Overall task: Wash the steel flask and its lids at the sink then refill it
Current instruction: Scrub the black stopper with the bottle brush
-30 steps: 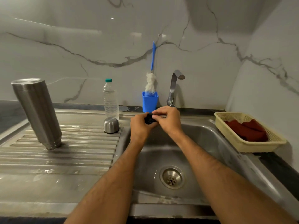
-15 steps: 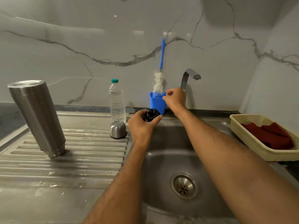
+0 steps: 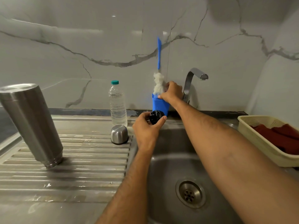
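leftmost, the steel flask (image 3: 31, 125) stands mouth-down on the ribbed drainboard (image 3: 64, 172), leaning in this wide view, its base up. further right a clear water bottle (image 3: 117, 104) with a teal cap stands upright at the back of the drainboard, and just in front of it a small steel lid (image 3: 119, 134) sits dome-up near the sink's edge.

next, the left hand (image 3: 146, 130) is raised over the left rim of the sink (image 3: 169, 167), fingers and thumb curled round a black inner lid (image 3: 156, 116), which it holds just in front of a blue cup (image 3: 159, 105). that cup stands on the back ledge and holds a bottle brush (image 3: 158, 78), white bristles above the rim, blue handle pointing up against the marble wall.

the right hand (image 3: 171, 93) reaches across the sink to the cup's top, thumb lying on the rim and fingers bent behind the bristles; whether they pinch the brush or only touch the cup i cannot tell. just right of that hand the tap (image 3: 193, 81) curves over the basin, no water visible from it. the drain (image 3: 191, 194) sits low in the basin.

far right, a cream basket (image 3: 262, 147) rests on the counter with a red cloth (image 3: 281, 136) inside.
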